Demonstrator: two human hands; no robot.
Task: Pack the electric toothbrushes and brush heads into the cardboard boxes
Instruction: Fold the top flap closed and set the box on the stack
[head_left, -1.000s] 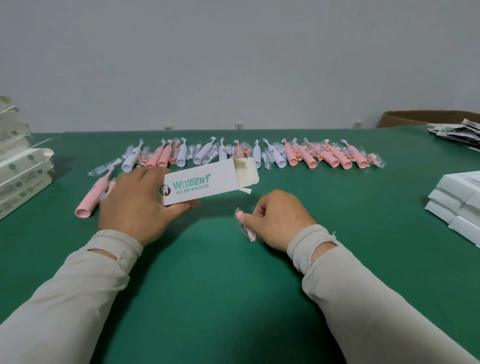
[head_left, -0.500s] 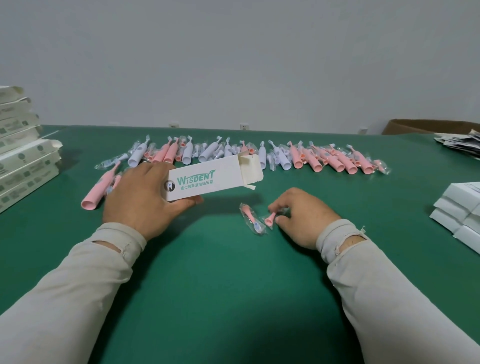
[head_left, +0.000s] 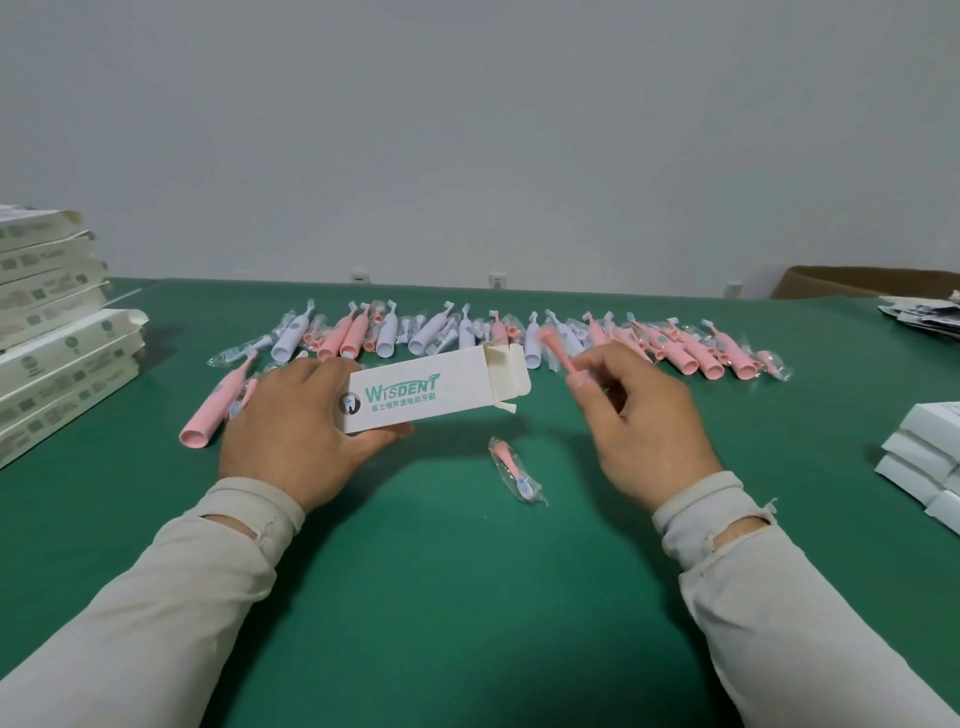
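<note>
Since half a second ago my right hand (head_left: 641, 415) lifts off the green table (head_left: 467, 597), pinching a pink brush head (head_left: 558, 358) near the box's open end. My left hand (head_left: 296, 421) grips the Wisdent box (head_left: 426, 397); another wrapped brush head (head_left: 514, 470) lies below it.

I see the bench (head_left: 467, 597) covered in matt green cloth, smooth and slightly felted. The carton (head_left: 426, 397) in my left hand (head_left: 296, 431) is matt white card, raw buff inside its flaps. At 12 o'clock the toothbrushes (head_left: 519, 338) are smooth satin plastic, pink and white. The brush head (head_left: 517, 470) lies in glossy, crinkled clear film. My sleeves (head_left: 779, 597) are soft beige knit
</note>
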